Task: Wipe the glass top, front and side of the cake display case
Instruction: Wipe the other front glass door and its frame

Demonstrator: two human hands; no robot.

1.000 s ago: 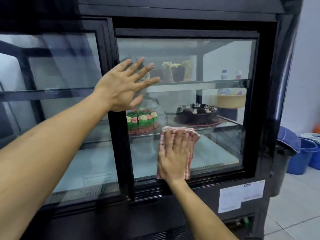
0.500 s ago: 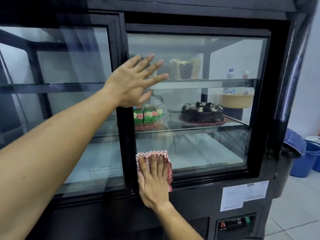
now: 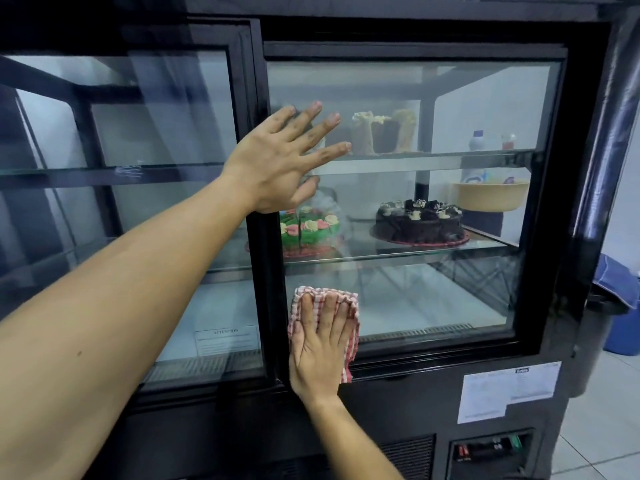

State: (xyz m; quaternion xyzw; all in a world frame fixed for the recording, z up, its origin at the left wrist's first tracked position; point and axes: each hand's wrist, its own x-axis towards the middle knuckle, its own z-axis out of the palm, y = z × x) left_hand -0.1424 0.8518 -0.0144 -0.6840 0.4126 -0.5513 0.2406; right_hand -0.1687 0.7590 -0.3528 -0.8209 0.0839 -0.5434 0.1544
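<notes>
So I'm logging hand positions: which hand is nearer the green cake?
Left. The left hand lies flat on the glass just above the green cake; the right hand presses the checked cloth lower, below the cake's shelf.

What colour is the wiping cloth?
Red and white checked cloth, seen in the head view.

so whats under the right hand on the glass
A red-and-white checked cloth lies under the flat right hand, pressed to the lower left corner of the right glass door. Its edges show above and right of the fingers; the middle is covered.
</notes>
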